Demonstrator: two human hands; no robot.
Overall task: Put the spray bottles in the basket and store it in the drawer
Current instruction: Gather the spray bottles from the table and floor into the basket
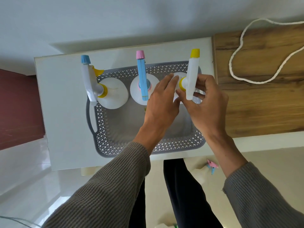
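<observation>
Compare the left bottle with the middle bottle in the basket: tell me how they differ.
The left bottle has a white sprayer head, blue nozzle and yellow collar; the middle bottle has a blue head, pink nozzle and pink collar. The left one's head is angled leftward; the middle one's points straight back. Both have white bodies and stand upright in the grey basket, untouched by either hand.

Looking straight down on a grey perforated basket (105, 129) sitting on a white cabinet top (65, 112). Three white spray bottles stand along its far side: blue-nozzle one (113, 96) on the left, pink-nozzle one with a blue trigger head (142, 79) in the middle, yellow-nozzle one (191, 76) on the right. Both hands are on that right bottle, left hand (162, 102) against the body, right hand (207, 102) pinching around the sprayer. A white cord (236, 51) lies on the wooden surface (263, 104) beside it.
</observation>
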